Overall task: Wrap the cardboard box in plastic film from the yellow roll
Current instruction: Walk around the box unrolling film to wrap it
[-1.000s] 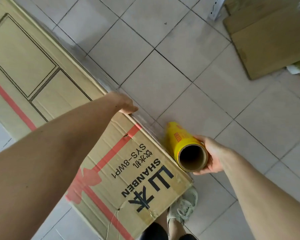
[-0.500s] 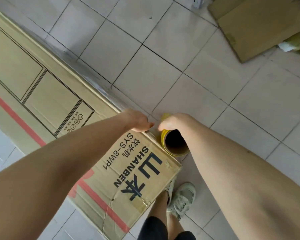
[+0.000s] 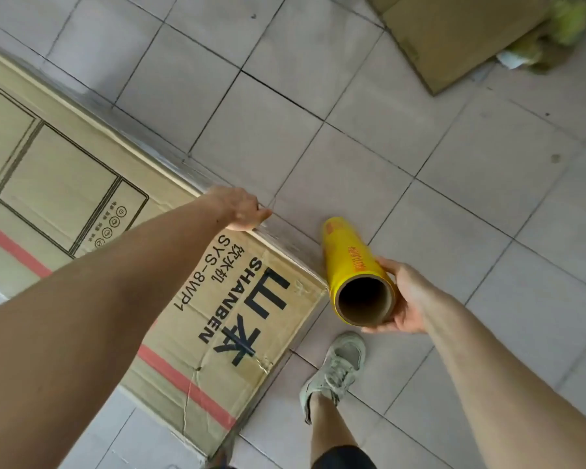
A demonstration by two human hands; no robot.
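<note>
Head camera looks down on the right hand [image 3: 409, 297], whose fingers and thumb curl round the near end of the yellow roll [image 3: 354, 270], gripping it just beside the open cardboard core. That roll is held off the floor, tilted so its far end points toward the box's long far edge, and its near end sits just beside the box's near right corner. A band of clear plastic film [image 3: 285, 236] runs from the roll along the side of the cardboard box [image 3: 170, 265], glinting along the box's far edge.

Further left, the left hand [image 3: 241, 208] rests on that far edge of the box with its fingers bent down over the side onto the film; whether they press or pinch the film cannot be told. The box lies flat on the tiled floor [image 3: 369, 157], its top face printed with black letters, red stripes and outlined rectangles.

Below the roll, a foot in a pale shoe [image 3: 335, 370] stands on the tiles near the box's near right corner. Flattened brown cardboard [image 3: 454, 38] lies at the floor's far right corner.
</note>
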